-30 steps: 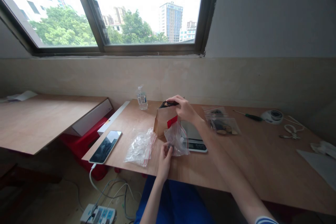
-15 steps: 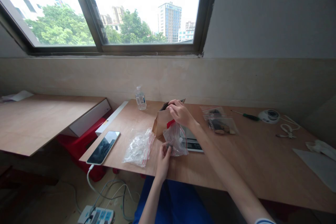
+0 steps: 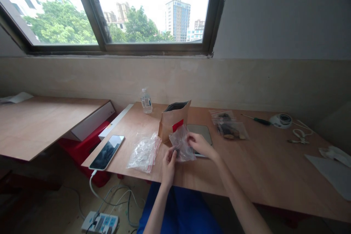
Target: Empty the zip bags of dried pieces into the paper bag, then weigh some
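While pinching the clear bag (image 3: 183, 147) just below the frame's centre with left hand (image 3: 168, 162) and right hand (image 3: 201, 144), could perhaps tip the open brown pouch (image 3: 169, 127) behind by tugging too hard.

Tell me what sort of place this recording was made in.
Probably a plain indoor workroom: a wooden table holds what looks like a flat scale and a pile of clear zip bags.
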The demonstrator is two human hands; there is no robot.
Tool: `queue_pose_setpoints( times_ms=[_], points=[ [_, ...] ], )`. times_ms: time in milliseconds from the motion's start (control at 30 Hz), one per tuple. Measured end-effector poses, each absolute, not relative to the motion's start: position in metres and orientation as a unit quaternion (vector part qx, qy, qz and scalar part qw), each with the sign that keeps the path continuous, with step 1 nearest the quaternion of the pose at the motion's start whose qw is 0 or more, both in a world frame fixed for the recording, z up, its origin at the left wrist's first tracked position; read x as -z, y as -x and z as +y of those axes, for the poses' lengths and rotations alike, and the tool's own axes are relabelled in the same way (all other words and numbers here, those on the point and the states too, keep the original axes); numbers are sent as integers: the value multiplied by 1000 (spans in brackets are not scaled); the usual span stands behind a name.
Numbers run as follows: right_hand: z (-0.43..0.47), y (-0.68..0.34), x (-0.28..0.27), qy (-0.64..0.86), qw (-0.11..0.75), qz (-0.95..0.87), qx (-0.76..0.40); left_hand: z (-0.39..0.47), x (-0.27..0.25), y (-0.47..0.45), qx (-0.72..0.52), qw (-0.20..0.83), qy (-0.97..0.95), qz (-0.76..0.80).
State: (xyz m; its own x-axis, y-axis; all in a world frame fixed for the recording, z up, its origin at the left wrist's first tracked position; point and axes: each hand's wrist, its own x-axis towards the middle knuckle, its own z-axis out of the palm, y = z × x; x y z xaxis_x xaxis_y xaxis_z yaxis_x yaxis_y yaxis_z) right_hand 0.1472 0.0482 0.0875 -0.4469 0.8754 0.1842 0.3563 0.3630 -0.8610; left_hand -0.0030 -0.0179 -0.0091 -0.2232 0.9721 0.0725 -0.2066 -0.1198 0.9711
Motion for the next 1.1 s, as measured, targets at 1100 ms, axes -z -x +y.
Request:
queue_pose_setpoints(
  times_ms=[1100],
  points=[
    [82, -160, -181, 405, 518, -724, -211, -13, 34, 5, -643, 505, -313, 483]
  ],
)
